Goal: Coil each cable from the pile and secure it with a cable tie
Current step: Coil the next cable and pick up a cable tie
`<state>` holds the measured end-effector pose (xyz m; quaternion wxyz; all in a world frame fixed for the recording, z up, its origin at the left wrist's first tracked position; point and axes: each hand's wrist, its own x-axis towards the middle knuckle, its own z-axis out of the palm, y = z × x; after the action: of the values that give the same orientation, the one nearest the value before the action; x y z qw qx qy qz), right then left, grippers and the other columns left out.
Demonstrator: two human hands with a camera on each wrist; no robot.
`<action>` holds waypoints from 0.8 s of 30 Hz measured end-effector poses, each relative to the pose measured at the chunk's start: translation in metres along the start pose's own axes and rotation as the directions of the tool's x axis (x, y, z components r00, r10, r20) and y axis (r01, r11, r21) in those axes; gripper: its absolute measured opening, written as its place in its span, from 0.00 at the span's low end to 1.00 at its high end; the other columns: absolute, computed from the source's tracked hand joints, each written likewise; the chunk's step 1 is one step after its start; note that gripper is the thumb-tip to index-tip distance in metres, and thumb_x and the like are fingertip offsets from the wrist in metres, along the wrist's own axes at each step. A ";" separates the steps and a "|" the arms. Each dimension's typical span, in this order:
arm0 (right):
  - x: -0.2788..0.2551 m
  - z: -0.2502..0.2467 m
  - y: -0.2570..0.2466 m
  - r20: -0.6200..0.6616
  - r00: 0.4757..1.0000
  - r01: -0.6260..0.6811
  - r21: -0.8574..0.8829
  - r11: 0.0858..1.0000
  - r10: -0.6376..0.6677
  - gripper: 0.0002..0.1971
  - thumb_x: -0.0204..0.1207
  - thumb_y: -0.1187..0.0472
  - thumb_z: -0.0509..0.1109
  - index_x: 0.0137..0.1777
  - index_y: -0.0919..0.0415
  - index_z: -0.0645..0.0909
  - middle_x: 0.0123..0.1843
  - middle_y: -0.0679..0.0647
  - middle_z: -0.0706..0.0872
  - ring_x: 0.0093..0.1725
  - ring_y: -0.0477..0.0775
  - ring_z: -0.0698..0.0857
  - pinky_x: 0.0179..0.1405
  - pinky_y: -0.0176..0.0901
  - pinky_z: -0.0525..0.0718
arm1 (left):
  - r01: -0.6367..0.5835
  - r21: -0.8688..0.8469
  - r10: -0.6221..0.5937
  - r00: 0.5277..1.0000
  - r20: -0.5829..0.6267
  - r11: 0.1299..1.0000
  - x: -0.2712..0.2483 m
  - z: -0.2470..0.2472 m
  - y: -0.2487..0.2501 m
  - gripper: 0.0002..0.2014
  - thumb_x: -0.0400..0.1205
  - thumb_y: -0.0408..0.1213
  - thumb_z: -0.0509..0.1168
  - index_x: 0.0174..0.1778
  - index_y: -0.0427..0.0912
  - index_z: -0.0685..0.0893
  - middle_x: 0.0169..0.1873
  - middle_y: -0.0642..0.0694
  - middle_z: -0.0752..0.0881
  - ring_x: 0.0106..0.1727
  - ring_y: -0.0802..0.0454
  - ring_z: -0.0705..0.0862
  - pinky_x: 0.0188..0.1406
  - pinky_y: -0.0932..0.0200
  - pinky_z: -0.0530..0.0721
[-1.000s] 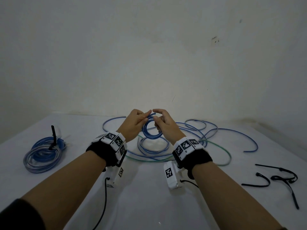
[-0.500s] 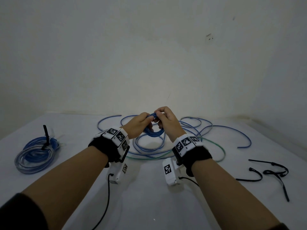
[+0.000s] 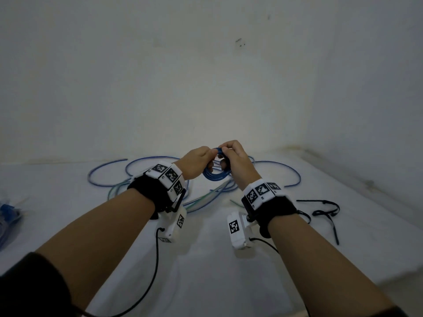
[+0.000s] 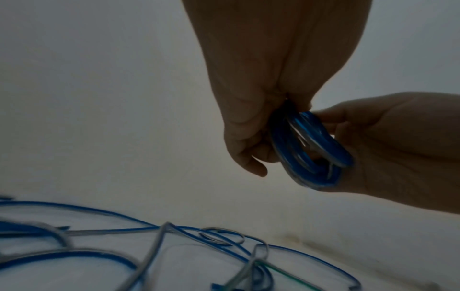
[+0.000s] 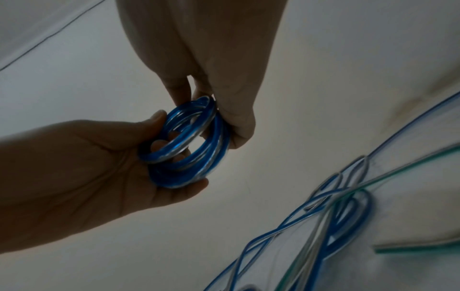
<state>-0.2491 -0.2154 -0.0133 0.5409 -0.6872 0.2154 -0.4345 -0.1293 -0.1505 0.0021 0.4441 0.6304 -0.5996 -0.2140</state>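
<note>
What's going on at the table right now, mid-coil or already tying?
Mid-coil, no tie on yet. The person holds a small blue coil in the air with both hands: the left hand grips its left side and the right hand pinches the top. The rest of the loose cable pile lies on the white table beyond the wrists. Black cable ties lie untouched to the right. A blurred blue bundle sits at the far left edge.

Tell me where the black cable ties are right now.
In the head view the black cable ties lie on the white table, on the person's right side just beyond the right wrist, apart from the loose cable pile.
</note>
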 end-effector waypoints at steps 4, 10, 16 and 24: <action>-0.012 -0.043 0.000 -0.092 0.995 0.027 -0.042 0.999 -0.031 0.06 0.85 0.61 0.58 0.47 0.60 0.72 0.41 0.58 0.80 0.29 0.47 0.72 0.29 0.35 0.74 | -0.068 0.030 0.068 0.998 -0.009 0.997 0.016 0.043 0.019 0.16 0.88 0.41 0.50 0.33 0.45 0.70 0.29 0.48 0.75 0.32 0.51 0.75 0.41 0.56 0.75; -0.031 -0.103 0.002 -0.219 0.976 -0.017 -0.119 0.993 -0.010 0.07 0.84 0.63 0.60 0.43 0.59 0.72 0.39 0.61 0.81 0.29 0.48 0.74 0.30 0.37 0.75 | -0.075 -0.085 0.086 0.986 0.146 0.994 0.033 0.099 0.037 0.16 0.88 0.40 0.49 0.35 0.44 0.72 0.28 0.47 0.74 0.32 0.51 0.74 0.40 0.51 0.74; -0.048 -0.160 -0.003 -0.241 0.938 -0.273 -0.064 0.960 0.250 0.13 0.84 0.56 0.56 0.59 0.63 0.77 0.44 0.59 0.84 0.39 0.56 0.85 0.44 0.48 0.85 | -0.081 0.043 0.074 0.987 0.140 0.996 0.043 0.141 0.047 0.16 0.88 0.43 0.49 0.35 0.45 0.70 0.29 0.48 0.76 0.31 0.51 0.75 0.44 0.52 0.76; -0.062 -0.247 0.029 -0.460 0.783 -0.574 -0.793 0.202 0.418 0.11 0.75 0.62 0.71 0.47 0.72 0.84 0.48 0.67 0.88 0.45 0.62 0.86 0.50 0.49 0.85 | -0.075 0.012 0.072 0.986 0.150 0.997 0.048 0.162 0.053 0.15 0.88 0.42 0.49 0.39 0.40 0.71 0.29 0.48 0.74 0.31 0.53 0.74 0.38 0.56 0.73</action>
<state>-0.4824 -0.3148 -0.0535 0.1680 -0.7242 0.6621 -0.0938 -0.2800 -0.2395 -0.0253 0.3997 0.5940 -0.6560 -0.2389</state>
